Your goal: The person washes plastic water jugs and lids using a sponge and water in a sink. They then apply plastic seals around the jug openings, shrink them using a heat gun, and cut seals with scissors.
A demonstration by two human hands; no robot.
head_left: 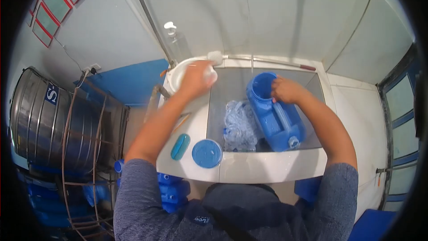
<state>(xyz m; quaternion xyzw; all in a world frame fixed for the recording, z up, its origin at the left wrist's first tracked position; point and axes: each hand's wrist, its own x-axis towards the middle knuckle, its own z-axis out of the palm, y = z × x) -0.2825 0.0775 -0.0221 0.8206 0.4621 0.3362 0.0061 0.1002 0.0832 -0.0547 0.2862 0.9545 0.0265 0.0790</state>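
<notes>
White counter (pixel 272 167) w/ grey sink (pixel 232 82). The blue jug (pixel 267 118) is tilted in sink, next to pale tangled bundle (pixel 240 125). R hand (pixel 287 91) has bent fingers close together at jug's mouth rim. L hand (pixel 195 80) is blurred over white basin (pixel 176 78); its fingers I can't tell.

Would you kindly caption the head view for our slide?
Right hand on a blue jug, left hand over a white bowl.

Table (pixel 285 165) low centre of frame, sink (pixel 222 85) set in. Strip bundle (pixel 240 125) in sink; jug (pixel 266 122) right of it. Lid (pixel 207 153) left, sponge (pixel 180 147) beyond. Bowl (pixel 174 80) upper left on table.
</notes>
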